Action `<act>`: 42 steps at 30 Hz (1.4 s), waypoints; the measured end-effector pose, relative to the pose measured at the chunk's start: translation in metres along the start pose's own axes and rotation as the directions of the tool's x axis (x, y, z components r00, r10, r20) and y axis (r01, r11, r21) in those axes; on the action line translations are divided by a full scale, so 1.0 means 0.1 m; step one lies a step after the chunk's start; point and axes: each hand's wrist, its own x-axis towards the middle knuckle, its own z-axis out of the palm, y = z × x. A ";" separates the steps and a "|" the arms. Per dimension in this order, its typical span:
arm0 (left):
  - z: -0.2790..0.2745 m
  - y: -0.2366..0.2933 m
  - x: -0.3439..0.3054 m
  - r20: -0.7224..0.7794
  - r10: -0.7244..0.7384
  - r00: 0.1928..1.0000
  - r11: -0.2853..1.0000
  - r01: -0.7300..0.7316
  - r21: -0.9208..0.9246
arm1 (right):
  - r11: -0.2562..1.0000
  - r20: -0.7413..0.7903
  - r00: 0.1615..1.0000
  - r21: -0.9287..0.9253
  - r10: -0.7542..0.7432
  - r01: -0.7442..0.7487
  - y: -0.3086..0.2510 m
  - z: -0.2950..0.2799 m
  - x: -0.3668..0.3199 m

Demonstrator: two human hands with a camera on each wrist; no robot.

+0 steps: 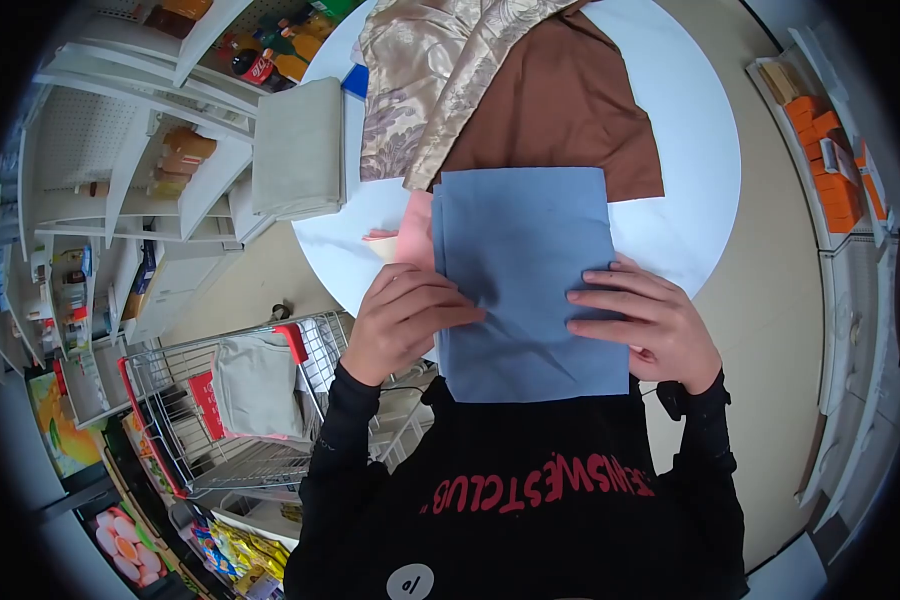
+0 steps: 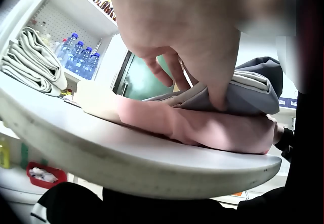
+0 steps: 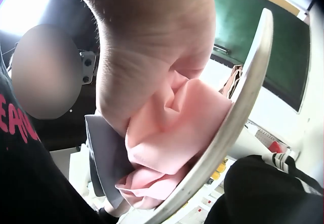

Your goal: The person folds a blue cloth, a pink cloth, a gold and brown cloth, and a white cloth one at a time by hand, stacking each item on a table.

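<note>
Left hand (image 1: 407, 318) bent at the knuckles, fingers curled in a grip. Right hand (image 1: 660, 322) reaches inward, fingers nearly straight, slightly spread. Both wrists (image 1: 362, 372) raised.

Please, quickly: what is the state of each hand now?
Left hand: holding the blue cloth.
Right hand: fingers on it; grip cannot be told.

A round white table (image 1: 692, 130) spreads beneath and beyond the grip, above a smooth beige floor (image 1: 780, 330). Left of the grip stand white shelving units with perforated back panels (image 1: 85, 145); well to its right is a low white shelving unit (image 1: 842, 290). The right wrist view shows a dark green wall panel (image 3: 289, 47) beyond the grip and a bright white light (image 3: 23, 6) up to one side.
</note>
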 end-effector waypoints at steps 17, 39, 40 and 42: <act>0.28 -0.24 0.29 0.120 -0.710 0.694 0.594 0.681 -0.428 | 0.522 0.003 0.691 0.652 0.723 -0.550 0.46 0.15 0.27; -0.06 -0.50 0.95 -0.035 -0.208 0.978 0.973 0.210 0.091 | 0.856 -0.352 0.783 0.280 0.512 -0.434 0.41 0.17 0.53; -0.06 -0.52 0.98 -0.039 -0.146 0.989 0.982 0.149 0.115 | 0.848 -0.335 0.782 0.286 0.525 -0.446 0.41 0.16 0.53; -0.09 -0.54 1.04 0.009 -0.189 0.982 0.979 0.187 0.086 | 0.836 -0.328 0.773 0.296 0.543 -0.462 0.42 0.15 0.51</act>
